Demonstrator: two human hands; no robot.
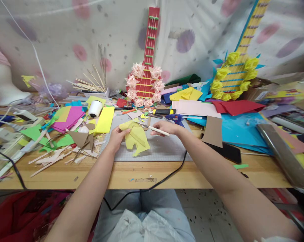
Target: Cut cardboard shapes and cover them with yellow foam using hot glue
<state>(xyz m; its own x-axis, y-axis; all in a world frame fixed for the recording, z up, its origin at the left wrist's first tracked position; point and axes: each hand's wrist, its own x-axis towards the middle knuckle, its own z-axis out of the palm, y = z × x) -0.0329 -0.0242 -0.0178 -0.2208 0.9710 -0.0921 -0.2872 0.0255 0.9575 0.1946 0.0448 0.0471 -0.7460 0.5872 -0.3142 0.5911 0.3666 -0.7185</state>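
My left hand (117,135) pinches the upper left edge of a folded yellow paper piece (137,138) that rests over the grey cutting mat (164,149). My right hand (164,128) is closed round a thin white stick-like tool (155,129), its tip pointing left toward the top of the yellow paper. Both forearms reach in from the bottom of the view.
The wooden table (131,174) is crowded: paper scraps (66,124) and a white roll (95,108) at left, a red paper guitar with pink flowers (147,80), a yellow-flowered guitar (234,77), coloured sheets (237,126), brown card (214,131), a black cable (167,176).
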